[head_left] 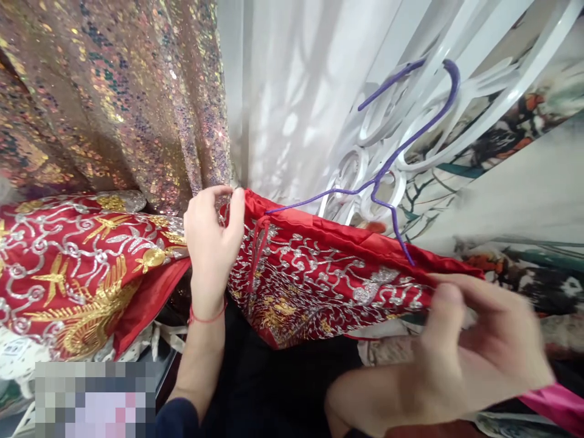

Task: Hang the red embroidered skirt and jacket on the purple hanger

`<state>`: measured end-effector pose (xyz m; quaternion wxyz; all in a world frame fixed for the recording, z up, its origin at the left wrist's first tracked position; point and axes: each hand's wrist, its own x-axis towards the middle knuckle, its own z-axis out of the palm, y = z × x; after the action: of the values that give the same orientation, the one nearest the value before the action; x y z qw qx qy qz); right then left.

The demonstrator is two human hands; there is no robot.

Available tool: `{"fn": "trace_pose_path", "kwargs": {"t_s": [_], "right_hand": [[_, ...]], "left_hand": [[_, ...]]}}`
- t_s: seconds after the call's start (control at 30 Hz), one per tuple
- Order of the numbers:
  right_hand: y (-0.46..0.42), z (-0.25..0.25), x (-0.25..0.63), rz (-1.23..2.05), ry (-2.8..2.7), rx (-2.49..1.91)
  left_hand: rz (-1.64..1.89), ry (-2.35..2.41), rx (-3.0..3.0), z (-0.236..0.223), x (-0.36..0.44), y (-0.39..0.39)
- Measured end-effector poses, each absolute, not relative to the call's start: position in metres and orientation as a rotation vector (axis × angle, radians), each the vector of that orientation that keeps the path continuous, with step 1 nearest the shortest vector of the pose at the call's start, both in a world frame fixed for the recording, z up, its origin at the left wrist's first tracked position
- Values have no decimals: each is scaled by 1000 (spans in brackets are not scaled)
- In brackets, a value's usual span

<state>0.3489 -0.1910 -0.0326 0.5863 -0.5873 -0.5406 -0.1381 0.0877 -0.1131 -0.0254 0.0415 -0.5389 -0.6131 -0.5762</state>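
A red satin skirt (314,274) with silver and gold embroidery is stretched sideways in front of me. My left hand (212,234) pinches the left end of its top edge between thumb and fingers. At the opposite end, my right hand (483,353), slightly blurred, grips the edge with thumb and fingers closed. A purple hanger (385,164) leans from the skirt's top, its lower arms reaching into the opening and its hook pointing up. Thin red ties hang near the left end. Cloth hides some of the fingertips.
Another red embroidered garment (82,267) lies at the left, beside my left wrist. A sequined curtain (114,91) hangs behind it. White ornate metalwork (515,91) stands behind the hanger, near white curtain fabric (296,91). Bright pink cloth (556,404) shows at lower right.
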Motion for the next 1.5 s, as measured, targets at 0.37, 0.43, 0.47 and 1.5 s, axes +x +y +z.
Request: {"fn": "trace_pose_path", "kwargs": {"t_s": [0.37, 0.43, 0.47, 1.5], "right_hand": [[-160, -40, 418, -320, -1219, -1832], [-154, -42, 413, -371, -1225, -1734], [-149, -43, 410, -397, -1209, -1675], [-112, -62, 211, 269, -1665, -1210]], "left_hand": [[-1778, -1811, -2241, -29, 55, -90], [-1865, -1765, -2111, -33, 57, -90], [-1910, -1740, -2015, -35, 60, -88], [-1997, -1568, -2233, -68, 86, -114]]}}
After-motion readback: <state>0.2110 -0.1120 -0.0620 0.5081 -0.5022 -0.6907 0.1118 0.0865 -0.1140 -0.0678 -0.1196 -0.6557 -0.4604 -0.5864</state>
